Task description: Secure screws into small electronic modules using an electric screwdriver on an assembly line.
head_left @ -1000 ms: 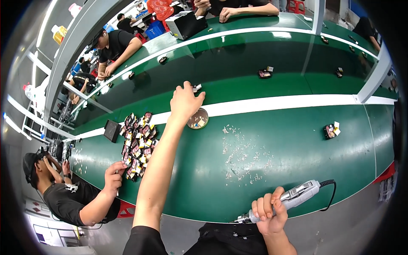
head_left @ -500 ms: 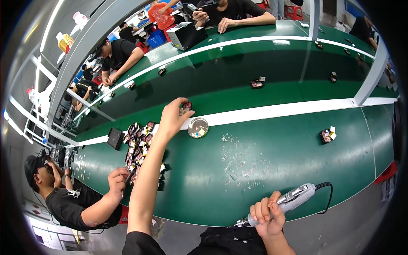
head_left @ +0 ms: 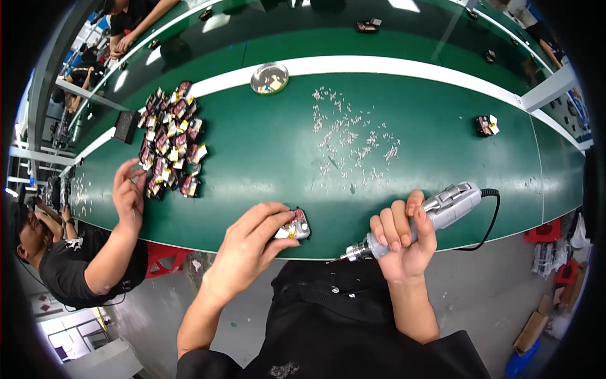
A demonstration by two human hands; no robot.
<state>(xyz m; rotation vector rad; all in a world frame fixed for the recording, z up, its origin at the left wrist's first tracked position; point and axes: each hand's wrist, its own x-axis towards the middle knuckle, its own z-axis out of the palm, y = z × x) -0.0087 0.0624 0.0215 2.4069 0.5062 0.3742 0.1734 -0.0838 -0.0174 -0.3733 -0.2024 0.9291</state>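
Observation:
Close to the bench's near edge, my left hand (head_left: 249, 243) grips a small black device (head_left: 295, 225) with reddish inner parts and a white label, pinched between thumb and fingers. My right hand (head_left: 404, 237) is wrapped round a grey electric screwdriver (head_left: 449, 207) with a cable at its back end. Its bit points left and slightly down, beside the device but apart from it. Loose small screws (head_left: 353, 139) lie scattered over the green bench beyond both hands. A heap of similar devices (head_left: 173, 142) sits to the left.
A round metal dish (head_left: 269, 79) with small pale pieces stands at the bench's far strip. A black tray (head_left: 126, 126) is left of the heap. Another device (head_left: 486, 125) lies at the right. A co-worker's hand (head_left: 129, 196) is beside the heap. A grey post (head_left: 555, 85) rises at far right.
My left hand has come back from the far white strip to the near edge, bringing a device. The view has tilted down. My right hand still holds the screwdriver.

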